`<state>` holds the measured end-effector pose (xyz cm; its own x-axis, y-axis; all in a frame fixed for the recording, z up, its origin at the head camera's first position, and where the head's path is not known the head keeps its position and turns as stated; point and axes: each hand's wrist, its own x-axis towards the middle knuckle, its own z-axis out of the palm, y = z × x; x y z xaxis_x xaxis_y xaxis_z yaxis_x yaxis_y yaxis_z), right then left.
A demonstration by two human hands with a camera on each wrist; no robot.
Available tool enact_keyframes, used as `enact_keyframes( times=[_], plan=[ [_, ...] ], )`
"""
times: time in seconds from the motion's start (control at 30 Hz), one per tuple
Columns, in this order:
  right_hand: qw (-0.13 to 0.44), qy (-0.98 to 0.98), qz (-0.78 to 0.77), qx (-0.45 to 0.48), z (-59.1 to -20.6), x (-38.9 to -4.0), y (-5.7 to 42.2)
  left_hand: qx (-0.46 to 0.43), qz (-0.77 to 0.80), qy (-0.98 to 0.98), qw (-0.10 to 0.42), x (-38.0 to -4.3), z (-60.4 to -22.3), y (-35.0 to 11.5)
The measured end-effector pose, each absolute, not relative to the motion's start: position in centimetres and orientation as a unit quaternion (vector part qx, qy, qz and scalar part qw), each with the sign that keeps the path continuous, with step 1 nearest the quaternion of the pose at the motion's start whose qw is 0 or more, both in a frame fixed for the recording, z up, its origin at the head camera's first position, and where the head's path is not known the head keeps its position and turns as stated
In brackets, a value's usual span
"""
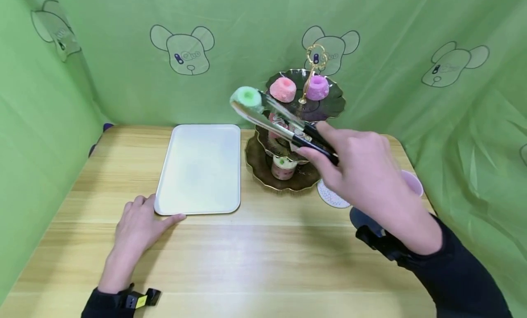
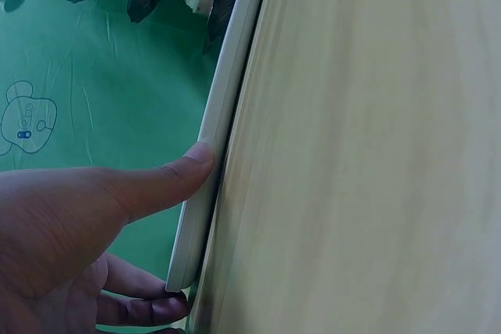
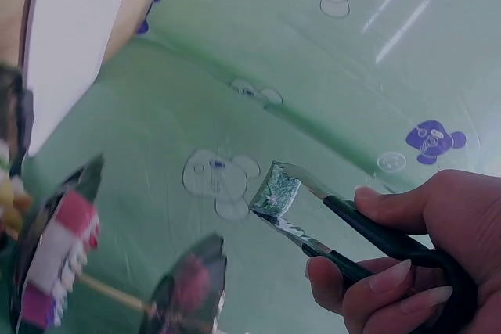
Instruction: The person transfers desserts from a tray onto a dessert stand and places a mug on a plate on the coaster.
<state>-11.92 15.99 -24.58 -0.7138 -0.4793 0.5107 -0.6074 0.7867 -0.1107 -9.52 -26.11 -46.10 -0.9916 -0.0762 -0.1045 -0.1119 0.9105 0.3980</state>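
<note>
My right hand [image 1: 362, 167] grips black-handled serving tongs [image 1: 314, 146]. Between their tips is a small green ring-shaped cake [image 1: 249, 96], held in the air left of a tiered dessert stand [image 1: 335, 105]. A pink cake [image 1: 283, 90] and a purple cake [image 1: 317, 88] sit on the stand's top tier. My left hand [image 1: 137, 224] holds the near left corner of a white rectangular tray [image 1: 199, 171], thumb along its front edge and fingers at its left side. In the left wrist view the thumb presses the tray's side wall [image 2: 205, 185].
On the stand's bottom tier is a dessert cup [image 1: 283, 170]; the middle tier's items are partly hidden by the tongs. Under my right arm are a patterned white disc [image 1: 331, 196], a dark round object [image 1: 364, 219] and a pink item [image 1: 413, 183]. Green cloth [image 1: 255, 43] surrounds the table.
</note>
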Motion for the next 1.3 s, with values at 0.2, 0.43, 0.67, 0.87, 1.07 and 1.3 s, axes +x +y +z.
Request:
enact_keyframes(
  times=[0.2,0.43,0.67,0.87,1.07,1.3],
  plan=[
    [0.253,-0.921,0.109,0.275,-23.9,-11.6,18.8,-0.045,0.205,0.977,0.037,-9.5,-46.1,-26.1],
    [0.228,-0.945,0.074,0.224,-23.2,-11.8,21.2,-0.043,0.202,0.978,0.031,-9.4,-46.1,-26.2],
    [0.217,-0.952,0.061,0.207,-23.1,-12.4,22.6,-0.038,0.202,0.978,0.028,-9.4,-46.1,-26.3],
    [0.197,-0.959,0.053,0.195,-23.1,-12.6,23.1,-0.038,0.201,0.978,0.025,-9.4,-46.2,-26.3],
    [0.176,-0.965,0.046,0.187,-22.4,-13.1,23.1,-0.041,0.201,0.978,0.025,-9.4,-46.1,-26.2],
    [0.105,-0.981,0.029,0.160,-21.0,-13.4,23.1,-0.043,0.202,0.978,0.029,-9.5,-46.1,-26.3]
  ],
)
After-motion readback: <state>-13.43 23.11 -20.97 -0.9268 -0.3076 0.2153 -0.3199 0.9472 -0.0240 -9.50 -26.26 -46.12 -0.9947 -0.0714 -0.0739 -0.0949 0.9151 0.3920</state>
